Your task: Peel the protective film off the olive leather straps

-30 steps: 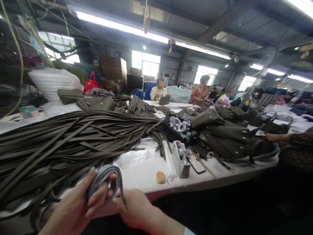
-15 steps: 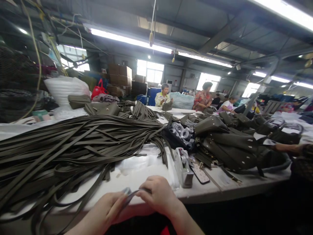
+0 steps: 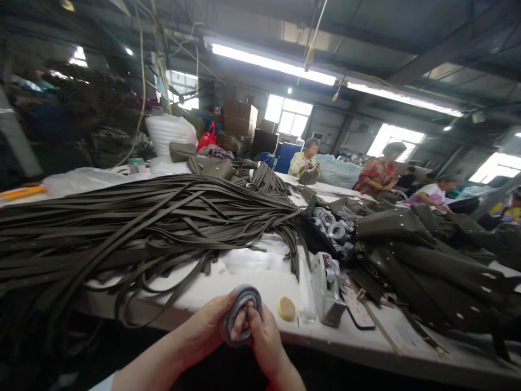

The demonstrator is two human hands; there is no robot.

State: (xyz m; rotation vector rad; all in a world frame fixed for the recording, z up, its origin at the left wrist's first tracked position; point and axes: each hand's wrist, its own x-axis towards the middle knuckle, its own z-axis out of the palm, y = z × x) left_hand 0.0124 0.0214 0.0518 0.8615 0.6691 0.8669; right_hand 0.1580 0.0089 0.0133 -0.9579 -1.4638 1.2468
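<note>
I have the left hand (image 3: pixel 220 316) closed on a grey coil (image 3: pixel 243 292), thumb up at its rim and fingers reaching into the middle. The right hand (image 3: pixel 264 331) is gripping the coil from its three o'clock side, thumb and fingertips drawn together beside the centre hole, though I can't tell exactly which turn they pinch. The coil stands roughly on edge between the two hands, over the near edge of the white table (image 3: pixel 266 279) as I see it; its height above the top I can't judge.

Taking the coil as the middle of my clock, I find a small yellow-edged disc (image 3: pixel 286 308) near it at three. Farther out along three are a grey tape dispenser (image 3: pixel 329 298) and, just beside that, a patterned phone-like slab (image 3: pixel 358 309) lying flat. Between one and two, I see a black bag (image 3: pixel 311 231) lying open with more grey coils (image 3: pixel 325 217) heaped in it, and past it, at two, a pile of dark olive bags (image 3: pixel 399 225).

From nine round to twelve sprawls a thick heap of dark straps (image 3: pixel 171 217), some ends hanging over the table edge. Beyond it, between eleven and twelve, sits a red bag (image 3: pixel 208 137), with cardboard boxes (image 3: pixel 240 117) stacked behind at twelve. On the far side I make out a co-worker in yellow (image 3: pixel 301 162) near one o'clock and another in red (image 3: pixel 374 175) between one and two
</note>
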